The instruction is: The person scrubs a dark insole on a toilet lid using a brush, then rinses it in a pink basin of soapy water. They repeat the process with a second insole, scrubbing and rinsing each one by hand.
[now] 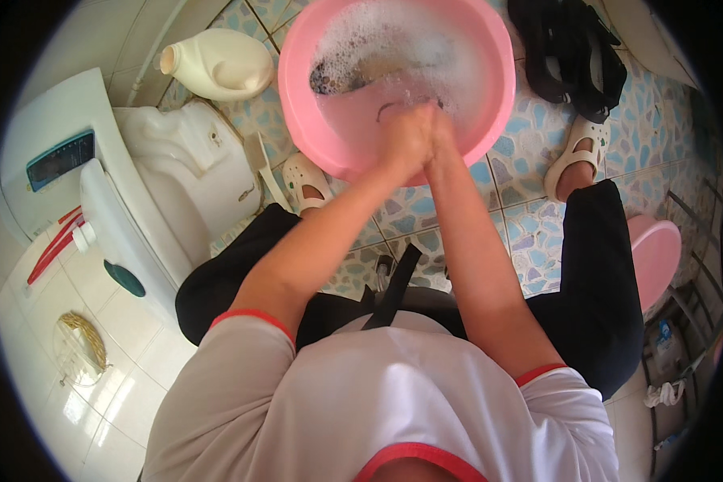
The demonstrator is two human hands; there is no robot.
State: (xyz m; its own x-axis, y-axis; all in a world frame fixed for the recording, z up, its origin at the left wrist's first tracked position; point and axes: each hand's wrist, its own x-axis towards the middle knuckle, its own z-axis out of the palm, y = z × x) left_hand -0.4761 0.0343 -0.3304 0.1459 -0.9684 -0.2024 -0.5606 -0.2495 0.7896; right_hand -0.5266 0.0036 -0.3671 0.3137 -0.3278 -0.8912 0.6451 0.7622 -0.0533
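A pink plastic basin [292,120] of foamy water stands on the floor before me. My left hand [405,135] and my right hand [438,129] are pressed together inside its near side, at the water. Their fingers are hidden, so whatever lies between them does not show. Just past the hands a thin dark curved strip [388,109] shows in the water. Farther back, a dark patterned cloth [321,79] lies partly under white suds [391,30]; a brownish patch of wet fabric shows beside it.
Left of the basin lie an uncapped cream plastic jug [223,65] and a white toilet [187,156] with a phone [61,159] on it. Black shoes [569,60] sit at the right, past my foot in a white clog [578,153]. A smaller pink basin [657,259] stands near a metal rack [699,259].
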